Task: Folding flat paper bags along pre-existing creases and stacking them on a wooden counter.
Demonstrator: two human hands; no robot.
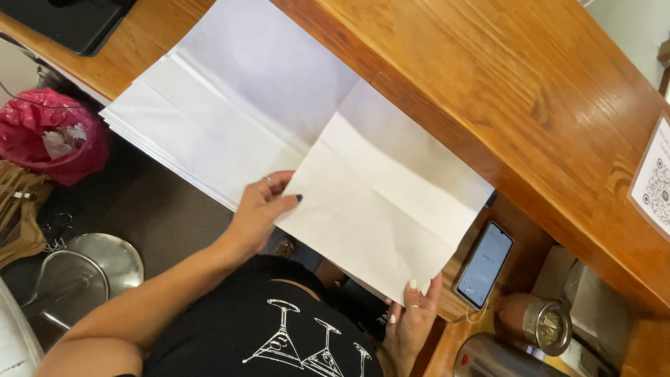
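From the head camera, looking straight down, a long wooden counter (530, 91) runs across the upper part of the picture, its top a warm, glossy orange-brown with the grain plain to see. A stack of white paper sheets (209, 119) lies on a lower wooden ledge in front of it, the edges hanging out past the ledge toward the person. One creased white sheet (387, 188) rests on top of the stack, turned at an angle.

The left hand (262, 206) holds this sheet at its left edge, thumb laid over the top and the fingers tucked beneath, pinching the paper. The right hand (412, 314) is at the sheet's lower corner, fingers stretched up against the edge; whether it grips the paper or only touches it I cannot tell.

Just right of the sheet a smartphone (484, 264) lies on the lower ledge, screen lit. Near it stand a round metal-rimmed cup (537, 322) and the shoulder of a steel flask (499, 357). A white printed card (656, 178) sits at the counter's right end.

Below the ledge the floor is dark. A pink plastic bag (52, 136) sits at the left, with wooden hangers (21, 209) beside it and two round metal lids (87, 269) further down.
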